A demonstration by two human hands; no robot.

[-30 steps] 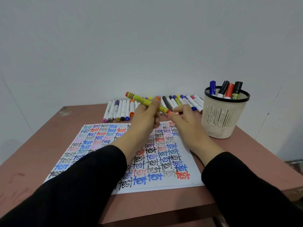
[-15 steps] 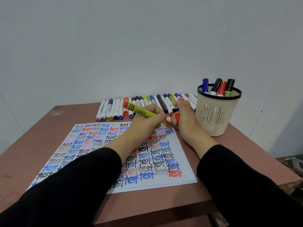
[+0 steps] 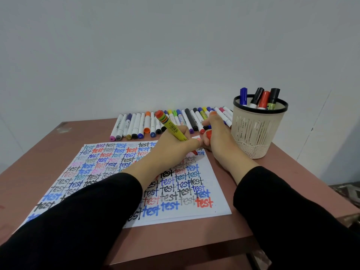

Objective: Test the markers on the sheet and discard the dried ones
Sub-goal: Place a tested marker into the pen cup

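Observation:
My left hand (image 3: 175, 148) grips a yellow marker (image 3: 171, 128) with an orange-red end. The marker is uncapped and tilted, and its red tip touches the upper right part of the sheet (image 3: 212, 184). The sheet is white and covered with rows of the word "test" in several colours. My right hand (image 3: 218, 137) rests at the sheet's top right corner and holds the marker's red cap (image 3: 208, 135) in its curled fingers. A row of several markers (image 3: 136, 125) lies along the table's far edge.
A beige mesh cup with a black rim (image 3: 259, 133) stands at the right, close to my right hand, holding several capped markers (image 3: 261, 98). The brown table (image 3: 39, 152) ends at a white wall behind and has a near edge below the sheet.
The cap came off the yellow marker and stayed in my right hand. My left hand lowered the marker from mid-air until its tip met the sheet.

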